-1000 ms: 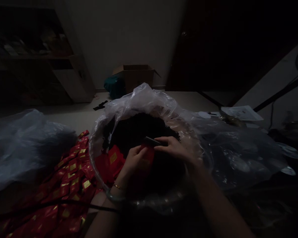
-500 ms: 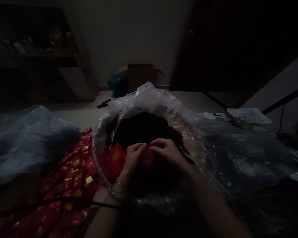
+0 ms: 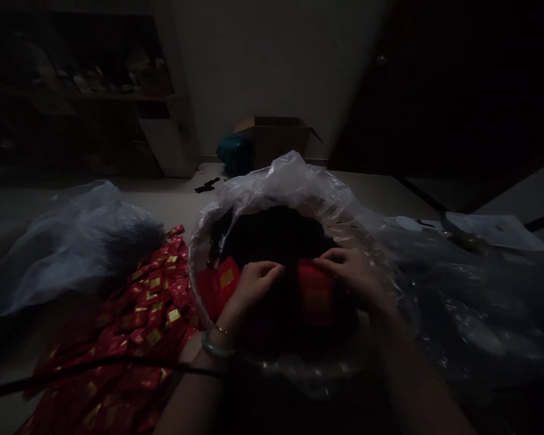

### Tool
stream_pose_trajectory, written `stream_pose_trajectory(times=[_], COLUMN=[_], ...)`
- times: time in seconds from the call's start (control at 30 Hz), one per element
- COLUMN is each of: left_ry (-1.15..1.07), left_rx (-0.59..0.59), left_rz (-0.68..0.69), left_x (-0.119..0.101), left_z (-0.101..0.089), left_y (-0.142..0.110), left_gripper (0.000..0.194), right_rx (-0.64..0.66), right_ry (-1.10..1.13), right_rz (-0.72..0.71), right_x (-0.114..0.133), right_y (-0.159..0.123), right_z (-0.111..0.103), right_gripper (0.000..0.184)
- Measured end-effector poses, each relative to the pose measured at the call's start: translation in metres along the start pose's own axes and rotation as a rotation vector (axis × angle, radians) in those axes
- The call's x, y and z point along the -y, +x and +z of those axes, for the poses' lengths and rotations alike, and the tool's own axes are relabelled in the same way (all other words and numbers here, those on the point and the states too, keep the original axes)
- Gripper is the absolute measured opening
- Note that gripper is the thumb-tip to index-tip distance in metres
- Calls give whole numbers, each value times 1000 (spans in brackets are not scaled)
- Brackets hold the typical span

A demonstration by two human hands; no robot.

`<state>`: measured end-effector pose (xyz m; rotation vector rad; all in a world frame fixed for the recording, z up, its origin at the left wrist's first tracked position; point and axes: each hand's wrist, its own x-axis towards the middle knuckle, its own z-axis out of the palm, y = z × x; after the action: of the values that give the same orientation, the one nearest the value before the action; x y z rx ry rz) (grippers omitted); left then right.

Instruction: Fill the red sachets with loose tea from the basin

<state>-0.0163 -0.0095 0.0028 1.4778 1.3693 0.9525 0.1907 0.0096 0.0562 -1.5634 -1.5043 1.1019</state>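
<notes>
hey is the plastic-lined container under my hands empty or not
Not empty: the container holds a dark heap and some red packets.

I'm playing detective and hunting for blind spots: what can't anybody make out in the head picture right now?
All in the head view:
Whatever the left hand might be pinching: the hand itself and darkness hide it.
The print on the red packet in the right hand: too dim and blurred.
The near end of the pile of red packets: cut off by the bottom edge.
The floor of the cardboard box: its front wall hides it.
</notes>
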Motion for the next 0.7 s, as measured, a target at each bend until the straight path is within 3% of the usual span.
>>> stream_pose_trajectory(times=[0.1, 0.17, 0.2, 0.23, 0.33, 0.37, 0.4, 0.53, 0.7], left_ry=[540, 828, 905, 939, 920, 913, 913, 915, 882], left_rx=[-219, -268, -253, -219, -105, -81, -68, -37, -2], left_rz=[-17, -142, -213, -278, -387, -405, -421, -441, -393], left_x=[5, 9, 10, 12, 17, 18, 20, 27, 30], left_z=[-14, -22, -26, -29, -35, -37, -39, -49, -59], left_y=[0, 0, -1, -1, 0, 1, 2, 6, 7], left_gripper=[29, 31, 32, 34, 36, 37, 37, 34, 29], right_rx=[-259, -366, -352, -267, 338, 434, 481, 417, 531], right_ry=[185, 334, 404, 465, 571, 583, 585, 504, 293], right_rz=[2, -69, -111, -139, -186, -190, -188, -113, -24], right_x=[2, 6, 9, 13, 26, 28, 30, 18, -9], right_y=[1, -5, -10, -17, -36, -39, -40, -27, -12], right_z=[-9, -1, 7, 17, 44, 50, 53, 54, 55], right_gripper=[26, 30, 32, 34, 56, 58, 58, 47, 48])
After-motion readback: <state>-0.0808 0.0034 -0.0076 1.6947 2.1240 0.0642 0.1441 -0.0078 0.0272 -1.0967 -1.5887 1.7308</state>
